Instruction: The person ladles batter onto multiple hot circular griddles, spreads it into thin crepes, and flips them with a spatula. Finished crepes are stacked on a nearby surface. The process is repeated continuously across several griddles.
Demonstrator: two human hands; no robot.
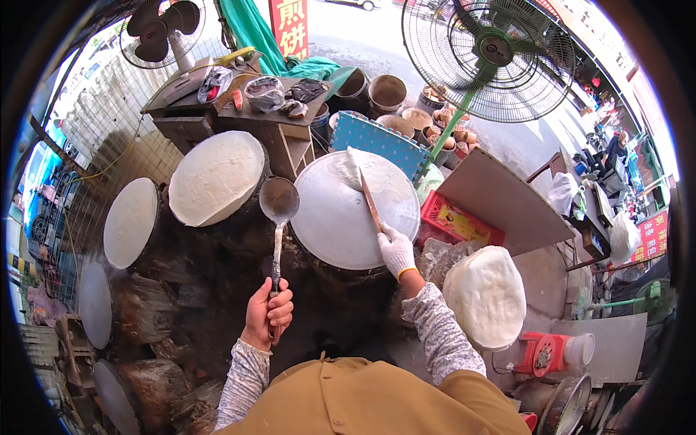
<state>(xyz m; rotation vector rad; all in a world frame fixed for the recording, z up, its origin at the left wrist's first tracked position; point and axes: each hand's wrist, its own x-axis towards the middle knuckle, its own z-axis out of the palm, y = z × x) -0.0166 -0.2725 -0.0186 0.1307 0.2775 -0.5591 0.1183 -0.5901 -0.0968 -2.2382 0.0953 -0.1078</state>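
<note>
The left hand (268, 313) grips a ladle (279, 201), the right (398, 252) a scraper (369, 199); red sign (289, 32) bears characters.

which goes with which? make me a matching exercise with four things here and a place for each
Things:
1. long-handled metal ladle
2. wooden-handled scraper
3. thick, round white pile
4. round-caged fan on a green pole

Places:
A. beside the grey-patterned right sleeve
B. in the bare left hand
C. beyond the round grey griddle, toward the right
D. in the white-gloved right hand

Pairs: 1-B, 2-D, 3-A, 4-C
</note>
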